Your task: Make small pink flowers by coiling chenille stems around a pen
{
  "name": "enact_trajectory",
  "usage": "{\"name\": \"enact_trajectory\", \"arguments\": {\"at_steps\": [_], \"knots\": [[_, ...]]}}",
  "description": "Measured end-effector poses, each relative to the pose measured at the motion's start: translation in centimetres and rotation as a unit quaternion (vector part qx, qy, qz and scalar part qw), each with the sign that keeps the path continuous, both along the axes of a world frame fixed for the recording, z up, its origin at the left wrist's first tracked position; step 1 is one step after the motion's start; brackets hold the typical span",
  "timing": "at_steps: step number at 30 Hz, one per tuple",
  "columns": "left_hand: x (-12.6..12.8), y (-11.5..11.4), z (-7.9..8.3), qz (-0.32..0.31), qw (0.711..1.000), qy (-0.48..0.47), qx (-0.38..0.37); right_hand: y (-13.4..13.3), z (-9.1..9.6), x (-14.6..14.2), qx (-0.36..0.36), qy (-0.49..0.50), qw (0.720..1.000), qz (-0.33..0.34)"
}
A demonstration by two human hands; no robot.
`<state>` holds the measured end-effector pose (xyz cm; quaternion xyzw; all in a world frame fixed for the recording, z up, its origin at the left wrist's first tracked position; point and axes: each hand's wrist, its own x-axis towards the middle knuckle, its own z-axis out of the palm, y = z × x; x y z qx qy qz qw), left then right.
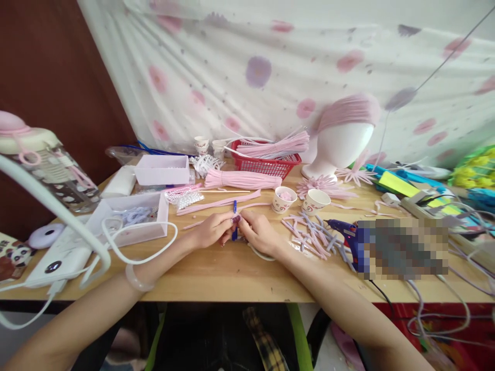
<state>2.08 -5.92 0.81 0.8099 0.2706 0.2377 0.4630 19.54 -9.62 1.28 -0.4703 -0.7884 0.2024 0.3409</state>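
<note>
My left hand [213,229] and my right hand [260,233] meet over the front middle of the wooden table, fingers closed and fingertips together. A slim blue pen-like stick [234,207] stands up between them, with my left fingers pinched at it. My right fingers press in from the other side; what they pinch is hidden. A pink pipe cleaner [256,205] curves just behind the right hand. Near that hand lie short pink and lilac pipe cleaner pieces [309,234]. Two paper cups stand behind these: one cup [284,202] holds pink pieces, beside another cup [316,202].
A blue glue gun [348,234] lies right, near cables. A bundle of pink pipe cleaners [242,179], a red basket [266,166] and a white foam head [340,149] stand behind. Left are white boxes [162,170], a white cable [143,260], a power bank [58,263] and a bottle [58,170].
</note>
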Motion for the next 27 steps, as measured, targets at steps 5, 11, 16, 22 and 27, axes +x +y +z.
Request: {"name": "enact_trajectory", "arguments": {"at_steps": [5,11,16,22,27], "knots": [[-0.3,0.3,-0.1,0.041,0.980,0.074,0.182,0.7,-0.7,0.5,0.004,-0.029,1.000,0.011],[-0.6,0.7,-0.2,0.084,0.865,0.145,0.473,1.6,-0.9,1.3,0.030,-0.072,0.997,0.016],[-0.7,0.9,-0.1,0.046,0.813,0.151,0.560,1.3,-0.4,1.1,0.034,-0.096,0.995,0.015],[-0.5,0.6,-0.7,0.053,0.753,0.183,0.630,0.8,-0.7,0.8,0.065,-0.106,0.992,-0.019],[-0.3,0.5,-1.0,0.063,0.758,0.208,0.616,1.0,-1.2,0.9,0.105,-0.111,0.988,-0.023]]}}
